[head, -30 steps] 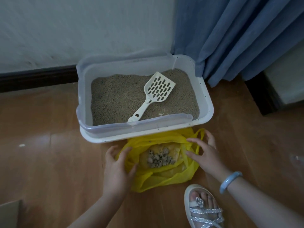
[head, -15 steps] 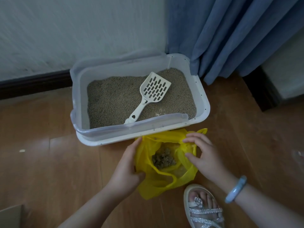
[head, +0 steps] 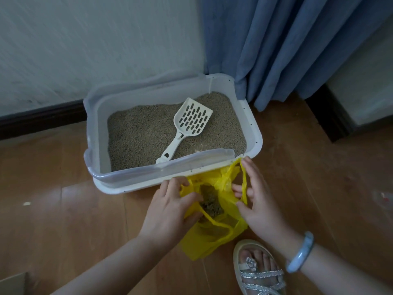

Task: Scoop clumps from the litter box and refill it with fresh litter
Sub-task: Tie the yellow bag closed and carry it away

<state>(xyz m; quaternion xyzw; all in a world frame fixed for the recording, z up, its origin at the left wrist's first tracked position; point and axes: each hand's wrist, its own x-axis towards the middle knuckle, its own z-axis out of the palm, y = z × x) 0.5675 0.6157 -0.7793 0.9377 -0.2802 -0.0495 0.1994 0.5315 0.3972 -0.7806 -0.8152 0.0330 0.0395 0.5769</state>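
Note:
A white litter box point(head: 254, 133) with a clear rim stands on the wooden floor against the wall, filled with grey-brown litter point(head: 140, 133). A white slotted scoop point(head: 187, 126) lies on the litter, handle toward me. Just in front of the box sits a yellow plastic bag point(head: 214, 235) holding dark clumps point(head: 210, 201). My left hand point(head: 170, 211) grips the bag's left edge with curled fingers. My right hand point(head: 259, 201) holds the bag's right edge and handle loop, thumb pinching the plastic.
Blue curtains point(head: 287, 50) hang behind the box on the right. A dark skirting board point(head: 42, 118) runs along the wall. My foot in a silver sandal point(head: 257, 271) stands right of the bag. A cardboard corner point(head: 12, 284) shows at lower left.
Both hands moved inward and gathered the bag's edges, so its mouth has narrowed around the clumps. The view shifted slightly right.

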